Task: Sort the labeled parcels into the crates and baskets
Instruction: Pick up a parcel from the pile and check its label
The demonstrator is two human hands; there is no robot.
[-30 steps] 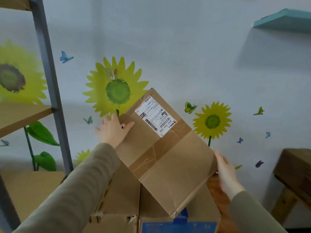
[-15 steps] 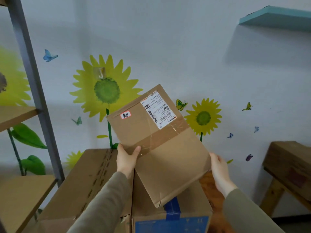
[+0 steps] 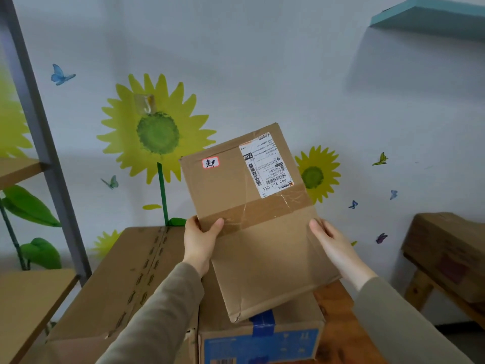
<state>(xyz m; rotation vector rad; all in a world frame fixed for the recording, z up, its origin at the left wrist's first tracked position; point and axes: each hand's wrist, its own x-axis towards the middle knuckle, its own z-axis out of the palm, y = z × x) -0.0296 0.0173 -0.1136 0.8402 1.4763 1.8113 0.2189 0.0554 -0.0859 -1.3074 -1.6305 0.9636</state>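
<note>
I hold a flat brown cardboard parcel (image 3: 252,232) up in front of me, tilted, above other boxes. It carries a white shipping label (image 3: 265,164) at its upper right and a small red-bordered sticker (image 3: 210,162) with handwriting at its upper left. Brown tape crosses its middle. My left hand (image 3: 200,241) grips the parcel's left edge, thumb on the front face. My right hand (image 3: 332,245) holds the right edge, fingers laid along it. No crate or basket is in view.
Below the parcel sit a large brown carton (image 3: 126,279) and a box with a blue printed front and blue tape (image 3: 262,340). A grey metal shelf rack (image 3: 44,143) stands left, a wooden bench with a box (image 3: 446,253) right, and a teal wall shelf (image 3: 430,17) above.
The parcel has turned from a diamond tilt toward upright and come nearer. My left hand slid from its upper edge down to the left edge, uncovering the red sticker.
</note>
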